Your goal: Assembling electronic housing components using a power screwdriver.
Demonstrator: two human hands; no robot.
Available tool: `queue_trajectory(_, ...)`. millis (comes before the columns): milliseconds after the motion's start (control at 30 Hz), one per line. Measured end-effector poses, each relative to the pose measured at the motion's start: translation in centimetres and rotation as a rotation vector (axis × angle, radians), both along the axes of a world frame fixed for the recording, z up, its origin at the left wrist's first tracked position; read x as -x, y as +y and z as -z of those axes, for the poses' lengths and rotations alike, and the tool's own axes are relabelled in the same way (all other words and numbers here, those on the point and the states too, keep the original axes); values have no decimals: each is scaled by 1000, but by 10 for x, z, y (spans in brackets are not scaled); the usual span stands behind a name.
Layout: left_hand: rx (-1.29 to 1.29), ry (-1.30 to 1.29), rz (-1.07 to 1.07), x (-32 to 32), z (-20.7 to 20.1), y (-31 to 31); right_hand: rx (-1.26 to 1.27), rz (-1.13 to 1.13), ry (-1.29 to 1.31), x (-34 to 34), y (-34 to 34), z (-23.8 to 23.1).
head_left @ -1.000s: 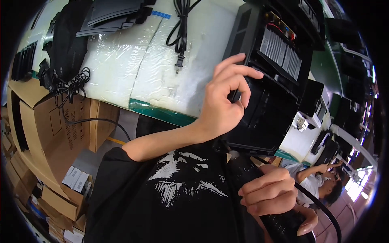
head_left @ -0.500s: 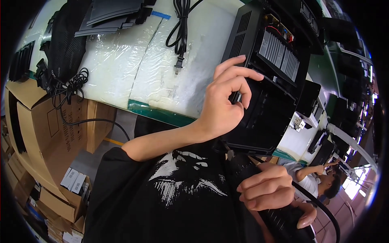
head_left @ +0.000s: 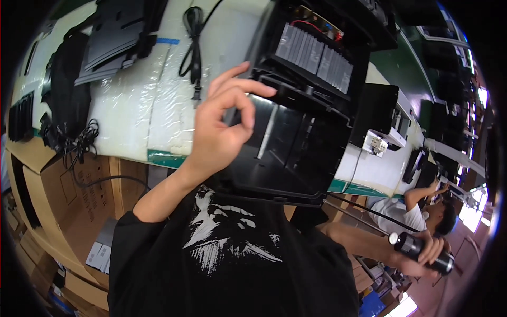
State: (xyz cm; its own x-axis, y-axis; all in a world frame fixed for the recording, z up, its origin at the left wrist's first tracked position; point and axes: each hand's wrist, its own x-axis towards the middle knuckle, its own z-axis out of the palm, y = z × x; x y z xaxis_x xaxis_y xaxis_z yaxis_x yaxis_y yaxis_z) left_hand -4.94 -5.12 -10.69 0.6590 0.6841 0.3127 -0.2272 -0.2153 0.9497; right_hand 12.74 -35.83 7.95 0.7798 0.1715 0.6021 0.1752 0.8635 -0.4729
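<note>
My left hand (head_left: 222, 124) is raised over the near left part of an open black plastic housing (head_left: 303, 198). Its thumb and index finger meet in a pinch, the other fingers reaching forward; anything between the tips is too small to make out. Far out to the right, my right hand (head_left: 434, 251) is wrapped round a black cylindrical electric screwdriver (head_left: 411, 245). The tool's silver nose points back toward the housing, with a thin shaft ahead of it. Inside the housing's far part sit grey metal heat-sink fins (head_left: 315, 57), with red wires behind them.
A coiled black power cord (head_left: 194, 53) lies on the white plastic-wrapped bench (head_left: 127, 116). Dark flat panels (head_left: 113, 37) are stacked at the far left. Cardboard boxes (head_left: 79, 190) stand below left. A co-worker (head_left: 393, 214) sits at the right, beyond a small white device (head_left: 376, 142).
My right hand has swung the electric screwdriver from beside the housing's near edge out to the far right. My left hand keeps its pinch; the whole view has shifted.
</note>
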Motion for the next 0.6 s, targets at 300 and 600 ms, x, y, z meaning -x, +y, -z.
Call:
queue_trajectory(300, -329, 313, 1, 2, -25, 4, 631, 538, 654, -86, -61, 128)
queue_trajectory(600, -366, 263, -112, 22, -12, 31, 674, 1019, 883, -142, -42, 243)
